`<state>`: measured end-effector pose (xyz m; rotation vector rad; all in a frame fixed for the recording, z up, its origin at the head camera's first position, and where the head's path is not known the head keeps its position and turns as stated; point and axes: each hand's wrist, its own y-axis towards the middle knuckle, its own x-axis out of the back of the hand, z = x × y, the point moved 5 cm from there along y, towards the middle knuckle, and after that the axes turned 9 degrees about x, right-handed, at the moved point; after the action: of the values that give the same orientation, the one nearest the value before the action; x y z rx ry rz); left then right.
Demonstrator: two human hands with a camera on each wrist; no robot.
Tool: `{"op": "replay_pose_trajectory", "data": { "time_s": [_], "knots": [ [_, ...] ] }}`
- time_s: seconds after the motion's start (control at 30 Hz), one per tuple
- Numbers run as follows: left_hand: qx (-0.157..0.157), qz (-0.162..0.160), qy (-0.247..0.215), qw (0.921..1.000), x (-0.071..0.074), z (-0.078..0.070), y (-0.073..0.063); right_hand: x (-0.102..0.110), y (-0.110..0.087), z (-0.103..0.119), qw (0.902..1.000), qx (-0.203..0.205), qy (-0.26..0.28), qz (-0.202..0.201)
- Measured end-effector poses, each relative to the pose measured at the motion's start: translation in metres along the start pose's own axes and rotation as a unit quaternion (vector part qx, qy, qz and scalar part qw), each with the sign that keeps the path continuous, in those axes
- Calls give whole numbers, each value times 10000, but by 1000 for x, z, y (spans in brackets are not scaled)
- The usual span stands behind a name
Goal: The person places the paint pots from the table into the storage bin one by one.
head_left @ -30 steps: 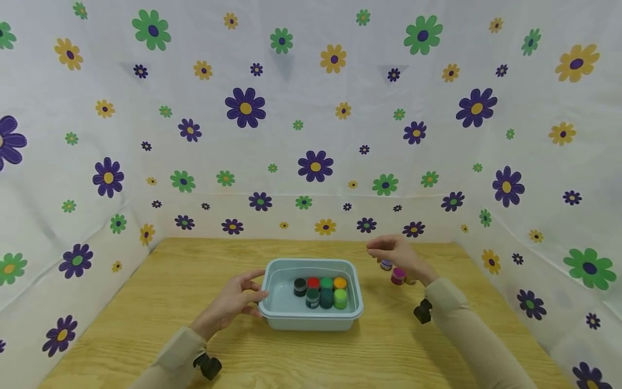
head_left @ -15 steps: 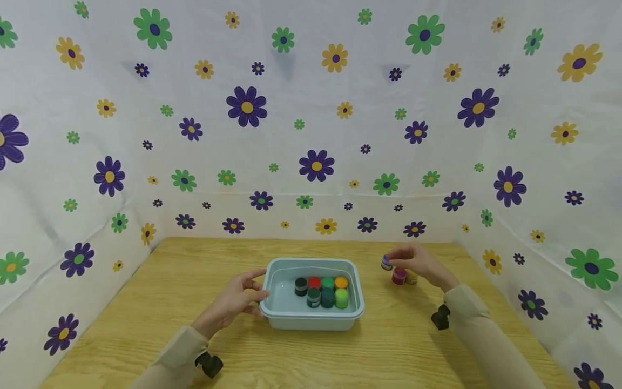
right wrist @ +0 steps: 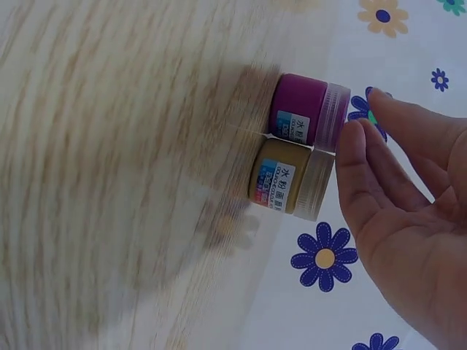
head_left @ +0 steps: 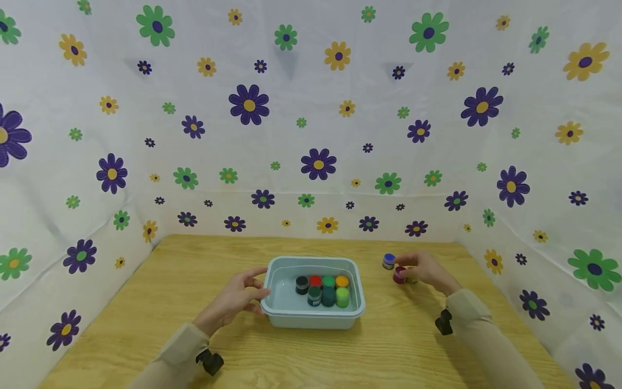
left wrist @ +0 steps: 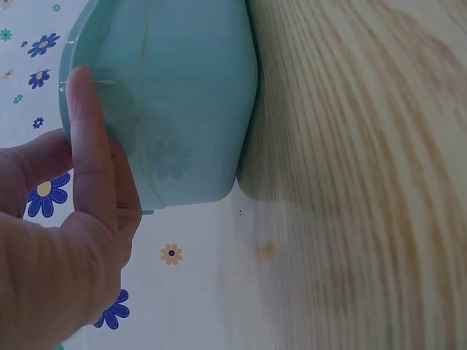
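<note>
My left hand (head_left: 235,297) holds the left end of a pale blue plastic tub (head_left: 311,322). Its thumb lies at the rim, and the other fingers bear on the end wall in the left wrist view. Several small paint jars stand inside the tub, including a red-lidded jar (head_left: 316,281) and a black jar (head_left: 302,285). At the right, my right hand (head_left: 427,270) is at the lid of a magenta paint jar (right wrist: 299,106), thumb and fingertips slightly apart. An ochre paint jar (right wrist: 281,175) stands upright against it. A blue-lidded paint jar (head_left: 389,261) is just left of the fingers.
The wooden table (head_left: 228,356) carries the tub and jars. Around its back and sides hangs a white flowered cloth (head_left: 272,135). Bare wood shows between the tub and the loose jars.
My right hand has moved right and down, from above the blue-lidded jar to the magenta one. That blue-lidded jar is now more fully visible. My left hand keeps its place on the tub.
</note>
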<state>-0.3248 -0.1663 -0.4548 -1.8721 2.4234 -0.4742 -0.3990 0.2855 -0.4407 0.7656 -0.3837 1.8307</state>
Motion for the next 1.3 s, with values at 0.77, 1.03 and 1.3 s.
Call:
{"op": "replay_pose_trajectory", "data": {
  "time_s": [0.77,1.03,1.3],
  "knots": [
    [-24,-33,12,10000,0,-1,-1,-17,4,5,9972,253,-323,620],
    [-26,-2,17,10000,0,-1,-1,-24,3,3,9952,245,-233,922],
    [-37,33,-9,10000,0,0,-1,-30,4,1,9924,436,-76,1151]
  ]
}}
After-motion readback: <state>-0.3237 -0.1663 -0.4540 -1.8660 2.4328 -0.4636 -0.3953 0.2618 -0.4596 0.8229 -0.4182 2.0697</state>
